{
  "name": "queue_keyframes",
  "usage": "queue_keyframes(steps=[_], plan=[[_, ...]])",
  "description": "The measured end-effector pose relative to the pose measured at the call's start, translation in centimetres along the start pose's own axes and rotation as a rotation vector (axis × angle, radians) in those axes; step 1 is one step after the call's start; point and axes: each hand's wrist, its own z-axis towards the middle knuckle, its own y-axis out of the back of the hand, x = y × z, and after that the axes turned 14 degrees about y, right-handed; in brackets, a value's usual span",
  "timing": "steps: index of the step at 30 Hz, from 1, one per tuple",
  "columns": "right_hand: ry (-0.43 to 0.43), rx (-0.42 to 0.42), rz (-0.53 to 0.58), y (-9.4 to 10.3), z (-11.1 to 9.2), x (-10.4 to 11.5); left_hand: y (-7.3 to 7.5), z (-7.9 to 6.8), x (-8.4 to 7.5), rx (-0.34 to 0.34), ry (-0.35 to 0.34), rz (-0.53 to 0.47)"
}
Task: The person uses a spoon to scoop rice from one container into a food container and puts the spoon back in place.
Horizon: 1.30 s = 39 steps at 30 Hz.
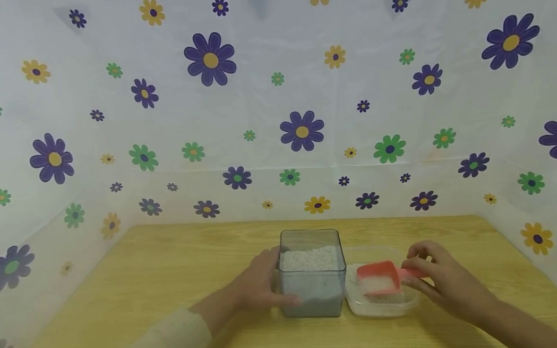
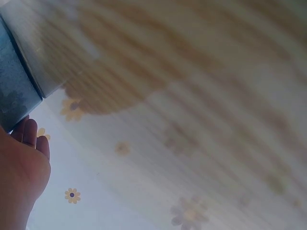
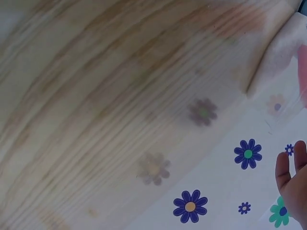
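A smoky translucent square container (image 1: 313, 294) is stood upright on the wood-grain table (image 1: 207, 263), filled partway with pale granular material (image 1: 310, 259). Its left side is gripped by the left hand (image 1: 261, 281): the thumb is laid across the near face, and the fingers are set around the left side, partly hidden behind it.

Just beside the container, to its right, a clear plastic tub (image 1: 382, 310) is placed, also holding pale grains. Over the tub, a coral-pink scoop (image 1: 380, 269) is held by its handle, which is pinched between the thumb and bent fingers of the right hand (image 1: 445, 281). Some grains are carried in the scoop's bowl; whether the grains below are touched by it cannot be told.

The left forearm is covered by a cream sleeve (image 1: 185, 334). The table is enclosed on 3 visible sides by white sheeting (image 1: 255, 106), printed with purple, yellow and green flowers.
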Motion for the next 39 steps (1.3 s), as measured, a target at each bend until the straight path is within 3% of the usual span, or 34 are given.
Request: queue_keyframes(steps=[6,11,21,23,30,39], plan=[[0.081,-0.04,-0.137,-0.7,0.2,0.2,0.0,0.1,0.0,-0.005,-0.033,0.008],[0.143,-0.099,-0.187,-0.9,0.0,0.1,0.2,-0.1,-0.2,-0.003,-0.01,-0.004],[0.181,-0.224,-0.097,-1.5,-0.4,-0.4,0.3,-0.4,-0.1,-0.001,0.026,0.014],[0.147,-0.221,-0.066,-1.5,-0.5,-0.3,0.2,-0.2,0.0,0.001,0.012,0.012],[-0.108,-0.168,-0.027,-1.5,-1.0,0.1,0.1,-0.2,-0.1,0.001,0.004,0.011],[-0.165,-0.133,-0.02,-1.7,-1.3,-0.5,0.2,-0.3,-0.1,0.01,0.046,0.033]])
